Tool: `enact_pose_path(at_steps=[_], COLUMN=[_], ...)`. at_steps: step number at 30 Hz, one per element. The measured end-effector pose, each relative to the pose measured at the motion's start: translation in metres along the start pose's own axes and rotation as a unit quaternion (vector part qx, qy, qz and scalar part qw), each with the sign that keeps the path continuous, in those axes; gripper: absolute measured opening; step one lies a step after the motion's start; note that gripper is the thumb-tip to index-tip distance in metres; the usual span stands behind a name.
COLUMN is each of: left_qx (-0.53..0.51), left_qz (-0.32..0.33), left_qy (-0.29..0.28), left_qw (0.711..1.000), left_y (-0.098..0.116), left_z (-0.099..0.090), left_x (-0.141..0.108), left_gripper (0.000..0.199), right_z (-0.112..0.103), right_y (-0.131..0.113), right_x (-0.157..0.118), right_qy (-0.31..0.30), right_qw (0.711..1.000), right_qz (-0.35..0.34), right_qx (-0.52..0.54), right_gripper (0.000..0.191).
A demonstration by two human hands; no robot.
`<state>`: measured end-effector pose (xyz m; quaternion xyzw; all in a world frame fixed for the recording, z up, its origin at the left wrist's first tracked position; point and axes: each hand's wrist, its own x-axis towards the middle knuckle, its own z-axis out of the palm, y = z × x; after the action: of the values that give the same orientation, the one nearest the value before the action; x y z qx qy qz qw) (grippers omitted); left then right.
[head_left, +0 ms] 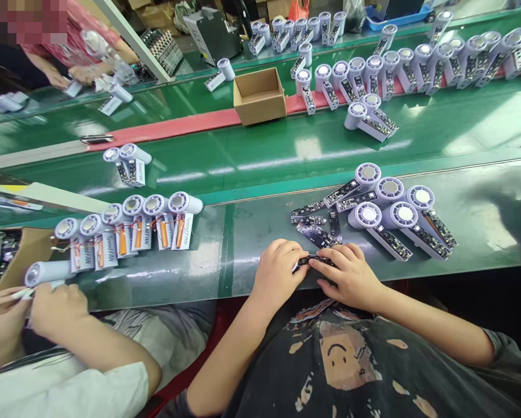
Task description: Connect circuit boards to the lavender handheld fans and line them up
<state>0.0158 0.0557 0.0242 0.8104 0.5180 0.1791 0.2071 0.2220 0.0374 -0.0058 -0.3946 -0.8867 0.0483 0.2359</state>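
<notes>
My left hand (278,273) and my right hand (351,274) both pinch a small black circuit board (315,261) by its ends, just above the grey-green bench top (260,273). Beyond my fingers lies a loose group of similar boards (315,223). To the right stand several white handheld fan units (391,212) with round heads and black boards attached. The nearest of them is a little beyond my right hand, not touching it.
On the left, a co-worker's hands (55,307) hold a white fan tube (47,273) next to a row of fans with orange-wired labels (143,229). Behind runs a green conveyor belt (243,162) carrying more fans and a cardboard box (259,96).
</notes>
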Motion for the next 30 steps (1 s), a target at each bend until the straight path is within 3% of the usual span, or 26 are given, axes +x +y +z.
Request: enact_pose_path(at_steps=[10, 15, 20, 24, 27, 30], left_qx=[0.004, 0.008, -0.051, -0.103, -0.125, -0.128], left_qz=[0.000, 0.006, 0.016, -0.032, -0.069, -0.024], left_qy=[0.006, 0.005, 0.045, 0.034, 0.046, 0.087], left_qw=[1.000, 1.000, 0.998, 0.994, 0.989, 0.988], left_y=[-0.001, -0.001, -0.017, -0.039, -0.046, -0.043], left_z=[0.002, 0.002, 0.000, 0.007, 0.014, 0.009], left_x=[-0.001, -0.001, -0.015, -0.028, -0.034, -0.035], left_gripper=[0.017, 0.016, 0.055, 0.081, 0.071, 0.056], right_z=[0.014, 0.019, 0.019, 0.021, 0.021, 0.013], right_y=[0.005, 0.009, 0.010, 0.010, 0.008, 0.006], right_x=[0.005, 0.003, 0.003, 0.002, 0.001, 0.004], right_qy=[0.063, 0.051, 0.037, 0.049, 0.012, -0.054], right_qw=[0.998, 0.997, 0.998, 0.997, 0.998, 0.993], right_qz=[-0.004, -0.002, -0.008, -0.021, 0.002, 0.048], right_qx=[0.022, 0.058, 0.058, 0.056, 0.063, 0.096], right_gripper=[0.020, 0.022, 0.025, 0.022, 0.028, 0.038])
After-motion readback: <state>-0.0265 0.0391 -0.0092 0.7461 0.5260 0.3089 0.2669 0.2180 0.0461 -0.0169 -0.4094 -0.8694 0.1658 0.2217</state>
